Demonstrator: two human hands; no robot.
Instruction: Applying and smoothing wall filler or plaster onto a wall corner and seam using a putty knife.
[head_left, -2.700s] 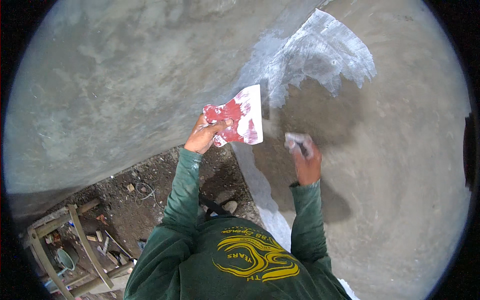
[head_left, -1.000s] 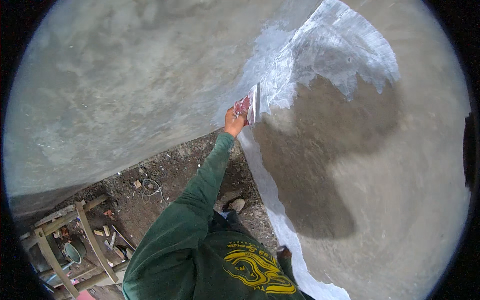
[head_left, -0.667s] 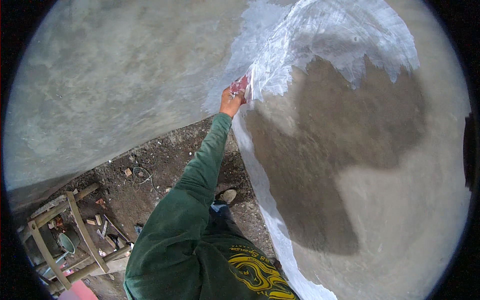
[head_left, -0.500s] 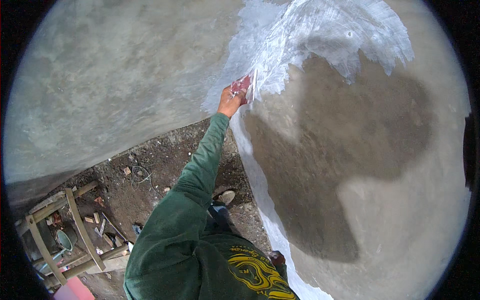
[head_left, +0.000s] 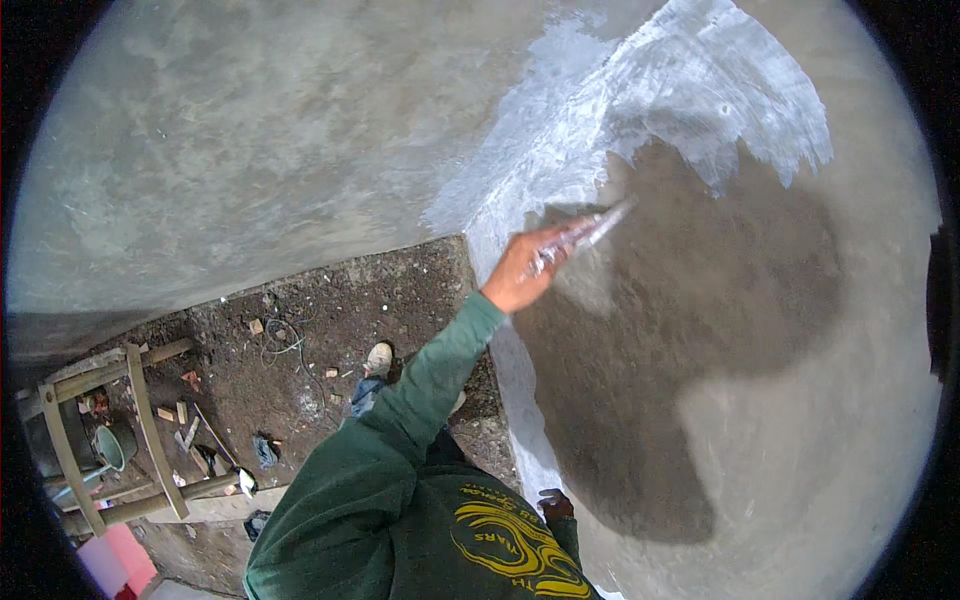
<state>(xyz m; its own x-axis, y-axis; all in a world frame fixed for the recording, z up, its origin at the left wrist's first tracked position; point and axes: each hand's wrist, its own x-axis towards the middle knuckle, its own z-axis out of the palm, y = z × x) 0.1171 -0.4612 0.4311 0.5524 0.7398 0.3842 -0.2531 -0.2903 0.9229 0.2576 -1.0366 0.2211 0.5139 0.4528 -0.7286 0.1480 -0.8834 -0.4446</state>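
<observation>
My left hand, at the end of a green sleeve, is closed around a flat putty scraper. The tool shows nearly edge-on, whitish and smeared, its far end pointing up and right over the bare grey right wall. Above it spreads a streaky coat of white filler across the wall corner. A white strip runs down the lower edge of the same wall. Low beside my torso, my right hand is small and dark; its fingers look parted, with nothing visible in them.
Rough dirt ground holds rubble, a wire coil and wood scraps. A wooden ladder-like frame lies at lower left, by a green bucket and a pink sheet. The left wall rises beyond. My shoe stands on the dirt.
My left hand has swung right and down from the corner, carrying the scraper off the white coat. The scraper has turned from its reddish broad face to nearly edge-on. A foot shows farther forward.
</observation>
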